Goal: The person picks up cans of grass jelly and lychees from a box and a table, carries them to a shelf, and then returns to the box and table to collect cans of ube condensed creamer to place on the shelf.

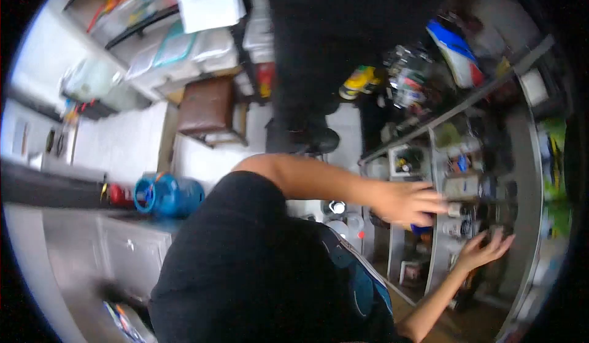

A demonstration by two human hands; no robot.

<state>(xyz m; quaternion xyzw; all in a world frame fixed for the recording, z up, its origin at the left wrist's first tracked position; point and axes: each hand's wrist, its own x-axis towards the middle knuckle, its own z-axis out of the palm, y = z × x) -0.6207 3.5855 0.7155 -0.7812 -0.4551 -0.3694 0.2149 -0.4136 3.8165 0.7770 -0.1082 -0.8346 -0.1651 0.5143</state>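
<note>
My left hand reaches across to the shelf unit on the right, its fingers stretched out and a little smeared by motion. Beyond those fingertips stand small bottles and jars with pale labels. Lower down, my right hand is held over the same shelf with its fingers spread and slightly curled. Dark, blurred items lie close to it, and I cannot make out any contact. Nothing shows in either hand.
A brown stool and a blue gas cylinder stand to the left. Paper sheets hang from a rack at the top. A person in dark clothes stands nearby. Green packets line the far right.
</note>
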